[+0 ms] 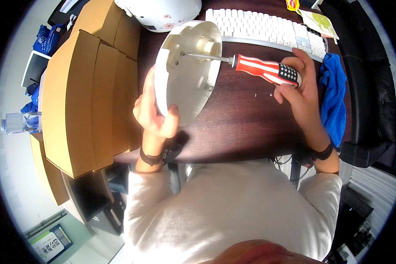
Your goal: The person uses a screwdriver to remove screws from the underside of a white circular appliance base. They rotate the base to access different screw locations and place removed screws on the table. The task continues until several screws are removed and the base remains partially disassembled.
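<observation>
My left hand (pixel 153 115) grips the rim of a round white plastic base (pixel 187 72), holding it on edge above the dark wooden desk (pixel 242 123) so its hollow inside faces right. My right hand (pixel 300 86) is closed around the red, white and black handle of a screwdriver (pixel 264 69). Its metal shaft runs left into the base, with the tip at a point near the central white hub. Two tiny screws (pixel 263 94) lie on the desk just below the handle.
Stacked brown cardboard boxes (pixel 86 97) fill the desk's left side. A white appliance body with a flower print (pixel 160 13) and a white keyboard (pixel 268 28) sit at the back. A blue cloth (pixel 334 99) lies right of my hand, a black chair (pixel 374 101) beyond it, and a water bottle (pixel 20 122) at far left.
</observation>
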`<state>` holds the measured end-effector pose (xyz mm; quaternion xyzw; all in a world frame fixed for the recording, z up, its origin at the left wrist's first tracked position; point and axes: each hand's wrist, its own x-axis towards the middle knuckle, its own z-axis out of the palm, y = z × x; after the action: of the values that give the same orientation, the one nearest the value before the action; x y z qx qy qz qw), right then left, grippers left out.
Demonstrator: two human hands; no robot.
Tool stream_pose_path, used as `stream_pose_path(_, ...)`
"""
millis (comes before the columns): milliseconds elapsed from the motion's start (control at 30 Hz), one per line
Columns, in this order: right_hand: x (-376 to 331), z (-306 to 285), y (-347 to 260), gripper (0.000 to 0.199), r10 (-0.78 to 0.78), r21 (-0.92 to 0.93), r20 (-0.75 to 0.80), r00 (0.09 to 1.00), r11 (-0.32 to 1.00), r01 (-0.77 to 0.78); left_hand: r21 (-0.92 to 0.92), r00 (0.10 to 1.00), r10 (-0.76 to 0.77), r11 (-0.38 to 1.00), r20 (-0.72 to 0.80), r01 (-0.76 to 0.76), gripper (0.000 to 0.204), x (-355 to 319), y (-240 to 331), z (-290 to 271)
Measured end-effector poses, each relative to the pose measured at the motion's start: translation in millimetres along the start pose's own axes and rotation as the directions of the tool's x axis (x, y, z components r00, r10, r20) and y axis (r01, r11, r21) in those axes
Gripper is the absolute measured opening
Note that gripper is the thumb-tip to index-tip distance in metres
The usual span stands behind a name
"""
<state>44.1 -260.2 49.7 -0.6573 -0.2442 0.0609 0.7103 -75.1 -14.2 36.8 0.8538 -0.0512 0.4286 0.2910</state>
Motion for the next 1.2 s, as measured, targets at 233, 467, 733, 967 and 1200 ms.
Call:
stream_pose_path(233,8,-18,-2,0.028,0.322,0.109,0.144,0.936,0.935,-0.338,0.032,0.998,0.055,0.998,0.011,-0.055,0.062,1,2,0)
stream_pose_path(467,2,-5,-4,0.040,0.379,0.121,0.063,0.923,0.915,-0.384,0.052,0.994,-0.086,0.995,0.069,0.083,0.067,-4,8,-3)
stream_pose_path(733,0,-6,2,0.037,0.535,0.004,0.407,0.740,0.809,-0.587,0.029,0.991,-0.081,0.997,0.109,0.078,0.065,-6,9,-7)
stream_pose_path(967,-6,5,-5,0.028,0.379,-0.148,0.255,0.890,0.924,-0.351,0.032,0.993,-0.067,0.997,0.095,0.064,0.066,-5,7,-7)
stream_pose_path(1200,4,-6,0,0.035,0.579,0.038,0.525,0.624,0.716,-0.697,0.037,0.993,-0.058,0.998,0.106,0.054,0.066,-5,7,-7)
